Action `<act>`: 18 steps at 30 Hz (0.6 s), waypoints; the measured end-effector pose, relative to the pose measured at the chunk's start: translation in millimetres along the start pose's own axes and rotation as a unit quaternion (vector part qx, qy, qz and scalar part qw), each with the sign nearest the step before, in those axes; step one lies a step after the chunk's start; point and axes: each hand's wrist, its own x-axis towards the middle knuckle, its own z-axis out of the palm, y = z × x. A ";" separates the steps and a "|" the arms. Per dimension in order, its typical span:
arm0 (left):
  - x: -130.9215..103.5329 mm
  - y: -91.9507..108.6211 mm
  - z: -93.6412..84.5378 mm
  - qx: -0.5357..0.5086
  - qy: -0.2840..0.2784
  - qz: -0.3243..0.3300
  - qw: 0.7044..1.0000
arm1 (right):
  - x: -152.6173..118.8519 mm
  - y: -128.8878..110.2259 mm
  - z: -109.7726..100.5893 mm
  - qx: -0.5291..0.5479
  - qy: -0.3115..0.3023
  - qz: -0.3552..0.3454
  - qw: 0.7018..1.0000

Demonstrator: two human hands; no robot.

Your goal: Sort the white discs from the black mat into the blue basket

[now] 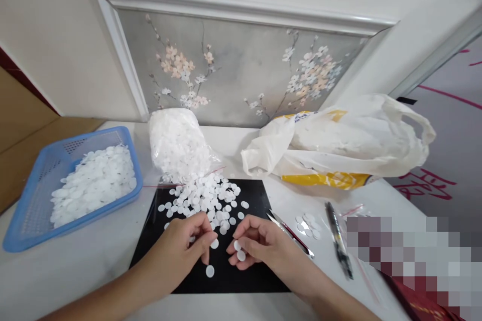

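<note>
A pile of small round white discs (203, 198) is spread over a black mat (150, 256). Above the mat, the fingers of my left hand (188, 243) are pinched, with a white disc (214, 244) at the thumb and fingertip. Another single disc (210, 271) lies just below these fingers. Opposite it, my right hand (259, 243) is closed with a couple of white discs (241, 256) between thumb and curled fingers. The far edge of the mat meets a clear plastic bag (176, 143) full of the same discs.
At left stands a blue basket (22, 220) holding many discs. A white and yellow plastic bag (339, 145) lies back right. Tweezers (291, 234), a small group of discs (309, 225) and a black marker pen (339, 241) lie right of the mat. A wall panel rises behind.
</note>
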 end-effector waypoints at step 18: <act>5.5 -10.1 0.0 -0.312 -0.091 -0.081 0.942 | 2.4 5.3 -2.9 -0.005 -0.036 0.012 0.999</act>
